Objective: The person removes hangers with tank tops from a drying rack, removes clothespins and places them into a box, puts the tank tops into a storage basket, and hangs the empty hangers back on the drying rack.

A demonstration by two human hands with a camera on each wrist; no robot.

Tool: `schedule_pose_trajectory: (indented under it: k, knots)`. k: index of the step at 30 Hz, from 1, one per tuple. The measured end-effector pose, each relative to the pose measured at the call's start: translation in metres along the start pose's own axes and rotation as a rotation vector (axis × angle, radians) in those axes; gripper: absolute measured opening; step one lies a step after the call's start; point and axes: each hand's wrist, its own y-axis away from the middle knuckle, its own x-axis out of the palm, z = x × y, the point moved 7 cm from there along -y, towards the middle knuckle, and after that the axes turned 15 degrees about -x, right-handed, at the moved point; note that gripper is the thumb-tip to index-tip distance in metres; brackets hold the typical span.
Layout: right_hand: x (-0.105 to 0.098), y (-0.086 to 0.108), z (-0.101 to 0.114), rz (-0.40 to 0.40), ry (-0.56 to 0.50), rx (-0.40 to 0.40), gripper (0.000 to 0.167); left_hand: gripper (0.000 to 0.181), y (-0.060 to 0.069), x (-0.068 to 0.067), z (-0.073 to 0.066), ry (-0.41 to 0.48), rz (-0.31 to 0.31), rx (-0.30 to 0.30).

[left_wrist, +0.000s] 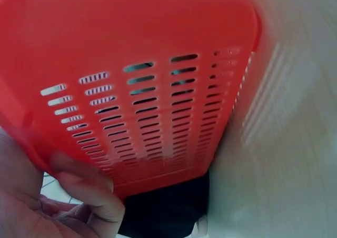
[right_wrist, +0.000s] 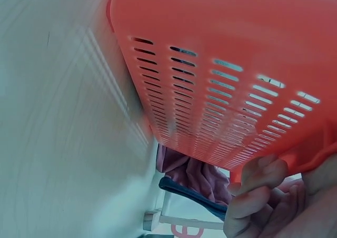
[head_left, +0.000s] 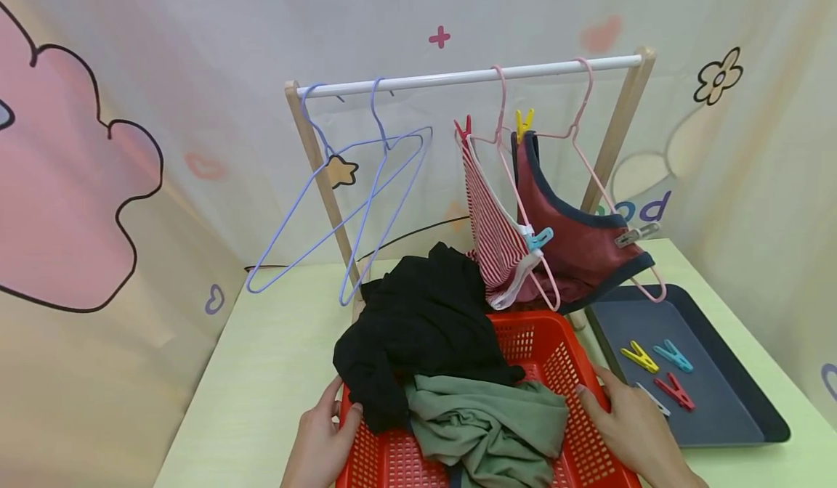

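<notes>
A red plastic basket stands at the table's near edge. In it lie a crumpled black cloth, heaped over the far left rim, and a folded green cloth nearer to me. My left hand grips the basket's left rim, thumb on top; in the left wrist view its fingers curl beneath the rim. On the opposite side my right hand holds the right rim, its fingers bent under the edge in the right wrist view.
Behind the basket stands a rack with a white rail. Two blue hangers hang left; right, pink hangers hold striped underpants and dark red underpants, pegged. A grey tray with several clothes pegs lies right.
</notes>
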Motion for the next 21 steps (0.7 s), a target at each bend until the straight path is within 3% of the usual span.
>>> schedule_pose_trajectory:
  k: [4, 12, 17, 21]
  knots:
    - [-0.003, -0.001, 0.003, 0.008, 0.054, -0.017, 0.061, 0.062, -0.001, 0.0, 0.001, 0.057, -0.002, -0.031]
    - [-0.032, -0.005, 0.019, 0.014, 0.352, -0.065, 0.072, 0.06, 0.001, 0.0, 0.0, 0.069, -0.03, 0.002]
    - [-0.048, 0.0, 0.048, -0.042, 0.439, -0.15, 0.064, 0.06, 0.0, 0.002, 0.001, 0.079, -0.018, -0.002]
    - [-0.053, 0.008, 0.084, -0.058, 0.497, -0.288, 0.06, 0.062, -0.001, 0.003, 0.001, 0.078, -0.007, -0.012]
